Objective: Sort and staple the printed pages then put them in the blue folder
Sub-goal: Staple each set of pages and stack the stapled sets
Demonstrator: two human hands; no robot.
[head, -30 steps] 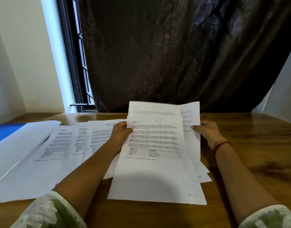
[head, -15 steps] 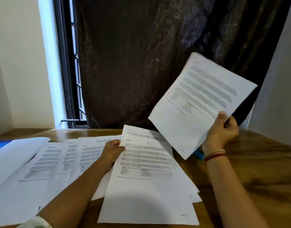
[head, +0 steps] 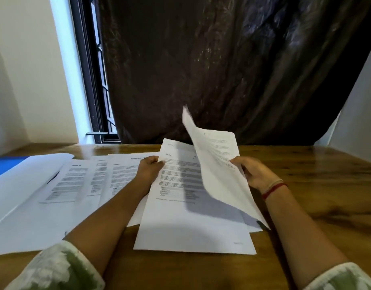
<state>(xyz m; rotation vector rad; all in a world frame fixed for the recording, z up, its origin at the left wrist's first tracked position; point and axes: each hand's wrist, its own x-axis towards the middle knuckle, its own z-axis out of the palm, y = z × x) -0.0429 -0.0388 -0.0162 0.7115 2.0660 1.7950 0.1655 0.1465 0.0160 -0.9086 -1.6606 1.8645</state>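
Observation:
A stack of printed pages (head: 186,218) lies on the wooden table in front of me. My left hand (head: 149,171) grips the stack's upper left edge. My right hand (head: 256,173) holds one loose printed sheet (head: 218,170) by its right edge, tilted and curved above the right side of the stack. More printed pages (head: 79,181) are spread out to the left. The blue folder (head: 6,165) shows as a blue strip at the far left, mostly covered by a large white sheet (head: 23,181). No stapler is visible.
The wooden table (head: 318,189) runs to the right with bare surface. A dark curtain (head: 222,70) hangs behind the table, and a window frame (head: 90,80) stands at the back left.
My right hand raised one sheet high off the stack to the right, then brought it back down; it now hovers tilted just over the stack. My left hand stayed on the stack.

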